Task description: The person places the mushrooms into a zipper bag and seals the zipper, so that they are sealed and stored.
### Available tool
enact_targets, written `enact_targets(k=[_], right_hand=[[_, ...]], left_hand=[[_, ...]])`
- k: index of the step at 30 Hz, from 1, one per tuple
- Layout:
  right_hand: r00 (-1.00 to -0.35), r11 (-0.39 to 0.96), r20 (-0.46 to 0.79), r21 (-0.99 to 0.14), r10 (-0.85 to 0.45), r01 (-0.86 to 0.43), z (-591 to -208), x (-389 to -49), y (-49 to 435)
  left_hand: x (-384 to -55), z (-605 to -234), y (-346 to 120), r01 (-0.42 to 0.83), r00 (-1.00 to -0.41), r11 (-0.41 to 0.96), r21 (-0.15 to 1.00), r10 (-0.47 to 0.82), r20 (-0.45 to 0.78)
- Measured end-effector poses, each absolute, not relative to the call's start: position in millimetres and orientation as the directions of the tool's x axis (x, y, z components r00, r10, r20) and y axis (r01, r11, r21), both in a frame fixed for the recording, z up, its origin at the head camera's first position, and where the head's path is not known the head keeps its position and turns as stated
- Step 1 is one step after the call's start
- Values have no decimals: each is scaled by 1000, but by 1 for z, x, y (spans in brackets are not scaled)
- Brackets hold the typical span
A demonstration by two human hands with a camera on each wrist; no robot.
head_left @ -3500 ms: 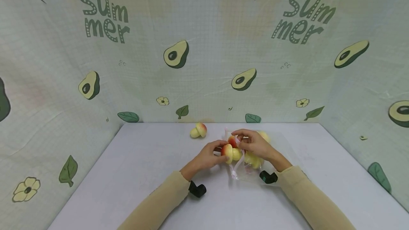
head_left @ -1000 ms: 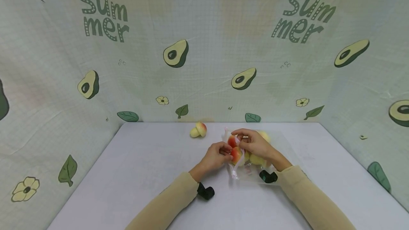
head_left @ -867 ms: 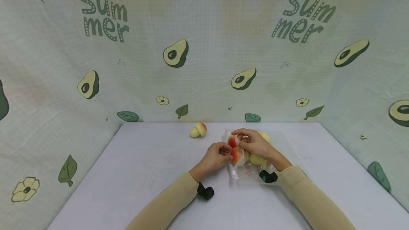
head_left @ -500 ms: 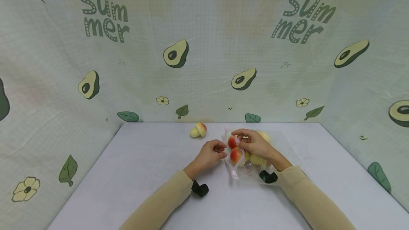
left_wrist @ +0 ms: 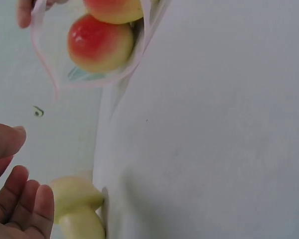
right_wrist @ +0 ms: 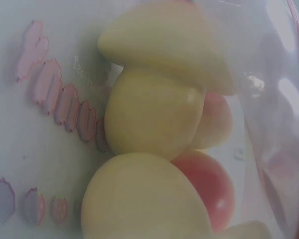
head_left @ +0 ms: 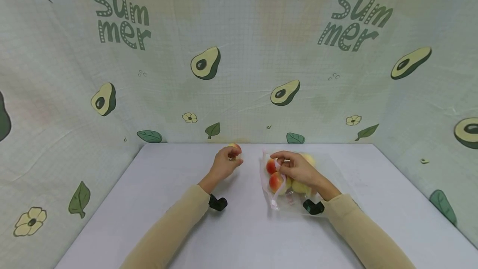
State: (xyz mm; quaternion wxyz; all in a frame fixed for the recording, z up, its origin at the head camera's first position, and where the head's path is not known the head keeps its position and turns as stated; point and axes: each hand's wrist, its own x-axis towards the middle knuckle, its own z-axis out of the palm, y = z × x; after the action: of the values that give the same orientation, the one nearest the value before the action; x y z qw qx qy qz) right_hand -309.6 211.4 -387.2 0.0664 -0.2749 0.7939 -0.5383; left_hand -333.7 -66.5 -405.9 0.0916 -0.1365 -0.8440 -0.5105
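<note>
A toy mushroom (head_left: 236, 147) with a red and yellow cap lies near the table's back edge. My left hand (head_left: 222, 166) has reached it and partly covers it in the head view. In the left wrist view, thumb and fingers are spread, with the pale mushroom (left_wrist: 82, 216) just beyond the fingertips; contact is unclear. My right hand (head_left: 297, 170) pinches the pink-edged mouth of a clear plastic bag (head_left: 269, 200), keeping it agape to the left. Inside are several toy mushrooms (head_left: 276, 182), their yellow stems and caps (right_wrist: 152, 117) pressed close in the right wrist view.
The white table (head_left: 239, 235) runs up to a hanging cloth backdrop (head_left: 239, 107) printed with avocados and leaves. Black wrist devices sit at the left cuff (head_left: 218, 203) and the right cuff (head_left: 313, 207). Pink print marks the bag's side.
A mushroom in my left hand went into the bag beside the others. The left hand then let go, withdrew, and moved left and back to the lone mushroom. My right hand stayed put.
</note>
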Motion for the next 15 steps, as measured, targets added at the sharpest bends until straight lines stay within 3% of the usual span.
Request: enact_targets(k=[6, 15], right_hand=[[-842, 264, 197, -892, -503, -367, -388, -309, 211], [-844, 263, 188, -897, -502, -356, -389, -310, 212]], left_hand=[[-350, -403, -82, 281, -956, 494, 823, 70, 284], [-370, -408, -103, 276, -961, 508, 816, 143, 235]])
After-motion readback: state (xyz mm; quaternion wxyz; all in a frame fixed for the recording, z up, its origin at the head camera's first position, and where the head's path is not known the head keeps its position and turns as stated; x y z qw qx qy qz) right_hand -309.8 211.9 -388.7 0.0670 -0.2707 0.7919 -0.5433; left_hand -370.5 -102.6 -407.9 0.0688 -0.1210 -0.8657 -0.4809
